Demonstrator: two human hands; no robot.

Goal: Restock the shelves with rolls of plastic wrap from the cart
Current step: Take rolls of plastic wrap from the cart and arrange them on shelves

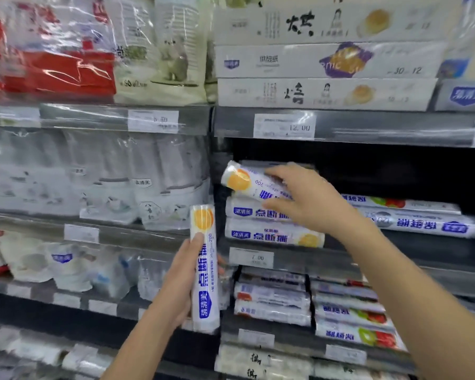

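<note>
Left hand (180,281): fingers wrapped round upright roll (204,270), held in front of the shelving, just left of the stack. Right hand (307,198): fingers grasping tilted roll (244,181), which lies on top of two stacked rolls (258,235) on the shelf (313,260). More rolls (422,223) to the right, same shelf.

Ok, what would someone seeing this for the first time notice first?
Most likely the right hand at centre, gripping a tilted roll with an orange-slice print on top of the stacked rolls on the middle shelf. Next comes the left hand, lower down, holding a matching upright roll. Long white boxes are stacked above.
</note>
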